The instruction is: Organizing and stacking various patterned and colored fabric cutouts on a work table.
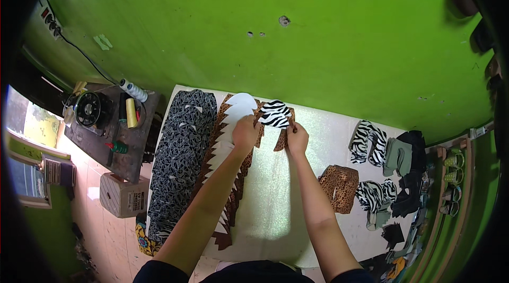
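Near the far edge of the table, a small zebra-print fabric piece (pixel 275 114) is stretched between my hands. My left hand (pixel 246 133) pinches its left side, and my right hand (pixel 298 138) pinches its right corner. Leopard-print fabric pieces (pixel 281 142) lie under and beside it, partly covered. Just left of my left hand runs a long overlapping row of white and brown leopard-print cut pieces (pixel 218 155); my left forearm hides part of it. A rounded white piece (pixel 242 105) tops that row.
A long black-and-white patterned fabric stack (pixel 183 161) covers the table's left side. At right lie a leopard-print stack (pixel 339 187), zebra-print stacks (pixel 368 142) and grey-green pieces (pixel 397 157). Left stands a sewing machine table (pixel 124 150) with thread cones (pixel 133 91); below is a cardboard box (pixel 123 196). A green wall (pixel 339 33) borders the far side.
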{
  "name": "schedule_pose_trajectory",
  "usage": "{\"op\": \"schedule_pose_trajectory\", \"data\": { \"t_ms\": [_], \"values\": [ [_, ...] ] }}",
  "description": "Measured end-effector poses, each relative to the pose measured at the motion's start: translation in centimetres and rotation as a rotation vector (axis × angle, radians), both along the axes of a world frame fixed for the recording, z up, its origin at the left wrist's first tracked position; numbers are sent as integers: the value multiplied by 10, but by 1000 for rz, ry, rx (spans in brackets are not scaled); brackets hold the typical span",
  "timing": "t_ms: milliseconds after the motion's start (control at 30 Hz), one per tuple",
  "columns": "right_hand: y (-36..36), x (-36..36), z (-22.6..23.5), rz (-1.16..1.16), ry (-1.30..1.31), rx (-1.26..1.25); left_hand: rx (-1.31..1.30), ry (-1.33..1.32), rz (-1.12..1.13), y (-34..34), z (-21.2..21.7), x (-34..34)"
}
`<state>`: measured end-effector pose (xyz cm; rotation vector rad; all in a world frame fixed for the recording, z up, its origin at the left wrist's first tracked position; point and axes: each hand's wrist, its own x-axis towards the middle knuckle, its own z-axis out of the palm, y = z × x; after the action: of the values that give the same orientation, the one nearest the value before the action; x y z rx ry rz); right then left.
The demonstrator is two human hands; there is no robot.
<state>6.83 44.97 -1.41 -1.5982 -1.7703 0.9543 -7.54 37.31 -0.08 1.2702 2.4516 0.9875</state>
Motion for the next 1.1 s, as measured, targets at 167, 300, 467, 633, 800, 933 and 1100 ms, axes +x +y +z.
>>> {"op": "schedule_pose_trajectory", "data": {
  "t_ms": [167, 300, 467, 633, 800, 933, 1100],
  "values": [
    [-12, 8, 21, 57, -81, 101, 111, 186, 149, -5, -4, 11],
    [-45, 52, 45, 37, -36, 77, 92, 130, -46, -22, 3, 44],
    [-80, 151, 50, -24, -262, 307, 92, -46, -404, -41, 11, 131],
    [-71, 233, 32, 40, -544, 408, 60, -46, -657, -35, 20, 205],
    [-54, 259, 28, 192, -495, 367, 115, 30, -679, -25, 19, 249],
    [-55, 268, 44, 333, -407, 430, 99, 90, -647, -23, 35, 264],
    [-76, 287, 72, 536, -319, 629, 286, 365, -781, -38, 70, 273]
  ]
}}
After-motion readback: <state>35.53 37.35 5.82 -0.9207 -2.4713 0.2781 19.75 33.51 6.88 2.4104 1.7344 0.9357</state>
